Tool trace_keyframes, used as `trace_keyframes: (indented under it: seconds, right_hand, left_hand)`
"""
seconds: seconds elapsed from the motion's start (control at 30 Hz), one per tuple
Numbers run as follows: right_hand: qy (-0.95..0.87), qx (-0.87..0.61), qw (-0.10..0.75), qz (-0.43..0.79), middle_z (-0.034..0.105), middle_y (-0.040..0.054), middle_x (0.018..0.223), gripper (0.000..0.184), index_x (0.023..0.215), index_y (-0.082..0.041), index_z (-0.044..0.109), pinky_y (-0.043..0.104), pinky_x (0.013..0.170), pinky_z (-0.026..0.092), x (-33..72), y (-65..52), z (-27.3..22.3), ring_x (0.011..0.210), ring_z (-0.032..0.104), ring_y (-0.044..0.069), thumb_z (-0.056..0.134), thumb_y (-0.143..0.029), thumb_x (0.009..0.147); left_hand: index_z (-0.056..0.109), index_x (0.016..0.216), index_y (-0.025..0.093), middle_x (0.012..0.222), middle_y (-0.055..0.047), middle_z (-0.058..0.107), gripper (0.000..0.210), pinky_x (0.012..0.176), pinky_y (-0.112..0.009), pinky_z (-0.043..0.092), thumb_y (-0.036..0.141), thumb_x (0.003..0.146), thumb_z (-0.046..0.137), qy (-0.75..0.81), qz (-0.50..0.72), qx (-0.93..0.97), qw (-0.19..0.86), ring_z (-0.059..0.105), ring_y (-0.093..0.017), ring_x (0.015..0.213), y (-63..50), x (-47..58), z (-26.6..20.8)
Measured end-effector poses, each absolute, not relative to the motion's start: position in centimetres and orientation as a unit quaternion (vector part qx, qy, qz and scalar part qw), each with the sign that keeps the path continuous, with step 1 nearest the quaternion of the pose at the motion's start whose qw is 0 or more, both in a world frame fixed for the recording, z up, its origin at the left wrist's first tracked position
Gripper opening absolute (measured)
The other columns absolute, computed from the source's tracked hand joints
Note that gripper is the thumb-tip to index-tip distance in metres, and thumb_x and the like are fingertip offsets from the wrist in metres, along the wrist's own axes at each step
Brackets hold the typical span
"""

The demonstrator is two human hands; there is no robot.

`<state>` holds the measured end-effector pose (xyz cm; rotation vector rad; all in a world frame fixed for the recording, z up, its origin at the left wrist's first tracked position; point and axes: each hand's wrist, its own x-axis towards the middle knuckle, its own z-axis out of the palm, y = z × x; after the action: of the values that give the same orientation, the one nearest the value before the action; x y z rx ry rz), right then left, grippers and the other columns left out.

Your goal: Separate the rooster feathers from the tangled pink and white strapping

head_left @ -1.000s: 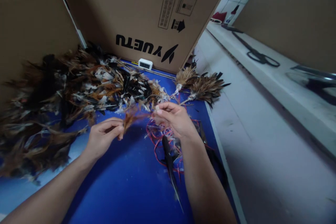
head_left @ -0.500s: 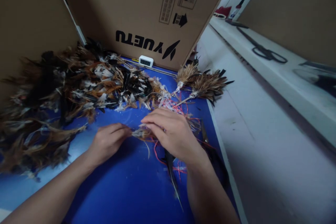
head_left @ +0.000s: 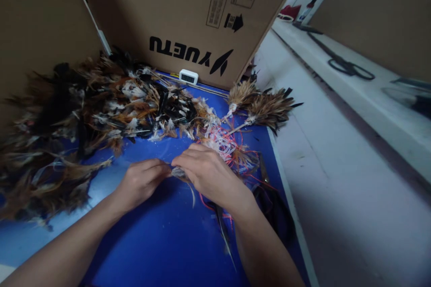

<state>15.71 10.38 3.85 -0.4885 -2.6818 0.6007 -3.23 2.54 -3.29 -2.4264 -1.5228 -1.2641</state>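
Note:
Over the blue tabletop (head_left: 161, 242), my left hand (head_left: 143, 184) pinches the left end of a small greyish-brown feather bundle (head_left: 178, 172). My right hand (head_left: 205, 170) is closed over the bundle's other end, its fingertips nearly meeting the left ones and hiding much of it. Under the right wrist lies a long dark feather (head_left: 224, 233) with a pale quill. Pink and white strings (head_left: 222, 143) lie tangled just beyond the right hand. A heap of brown, black and white feathers (head_left: 134, 103) spreads behind both hands.
Two bound feather bunches on sticks (head_left: 269, 107) lie at the back right. Dark-handled scissors (head_left: 264, 172) rest near the table's right edge. A small white digital display (head_left: 188, 77) stands before a cardboard box (head_left: 134, 9). More scissors (head_left: 350, 69) lie on the ledge.
My right hand has moved left along the feather bundle, closer to my left hand, covering more of it and uncovering more string. My left hand has hardly moved.

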Motion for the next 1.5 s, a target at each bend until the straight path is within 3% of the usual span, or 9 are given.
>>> trace_keyframes:
  seconds: [0.53, 1.03, 1.3, 1.5]
  right_hand:
    - [-0.953, -0.159, 0.149, 0.213, 0.067, 0.0024, 0.081, 0.013, 0.085, -0.016, 0.063, 0.028, 0.077, 0.040, 15.5, 10.4, 3.6, 0.078, 0.054, 0.015, 0.055, -0.007, 0.089]
    - [-0.953, -0.156, 0.153, 0.209, 0.067, 0.0031, 0.081, 0.015, 0.087, -0.015, 0.064, 0.027, 0.075, 0.042, 15.2, 10.2, 3.5, 0.080, 0.055, 0.015, 0.052, -0.007, 0.091]
    - [-0.897, -0.206, 0.291, 0.261, 0.070, 0.0016, 0.090, 0.015, 0.092, -0.018, 0.069, 0.026, 0.080, 0.047, 18.0, 11.9, 4.8, 0.085, 0.063, 0.013, 0.059, -0.008, 0.087]
    - [-0.837, -0.281, 0.393, 0.257, 0.071, -0.0011, 0.082, 0.012, 0.086, -0.021, 0.069, 0.024, 0.070, 0.050, 19.6, 12.3, 5.9, 0.075, 0.065, 0.012, 0.064, -0.010, 0.082]
  left_hand:
    - [0.065, 0.085, 0.017, 0.071, -0.004, 0.070, 0.009, 0.057, -0.020, 0.051, 0.019, 0.088, 0.057, -0.475, -0.411, -0.778, -0.001, 0.067, -0.013, 0.060, 2.8, -3.1, -3.4]
    - [0.068, 0.084, 0.017, 0.068, -0.002, 0.069, 0.005, 0.055, -0.018, 0.047, 0.016, 0.084, 0.064, -0.486, -0.428, -0.756, -0.095, 0.063, -0.011, 0.058, 2.8, -3.2, -3.0]
    - [0.072, 0.075, 0.018, 0.065, 0.000, 0.068, 0.011, 0.056, -0.019, 0.047, 0.017, 0.083, 0.064, -0.508, -0.441, -0.707, -0.218, 0.062, -0.011, 0.056, 2.8, -3.9, -2.7]
    - [0.073, 0.068, 0.018, 0.061, -0.002, 0.067, 0.016, 0.053, -0.022, 0.048, 0.023, 0.081, 0.066, -0.506, -0.479, -0.643, -0.319, 0.061, -0.013, 0.054, 3.0, -4.0, -2.2]
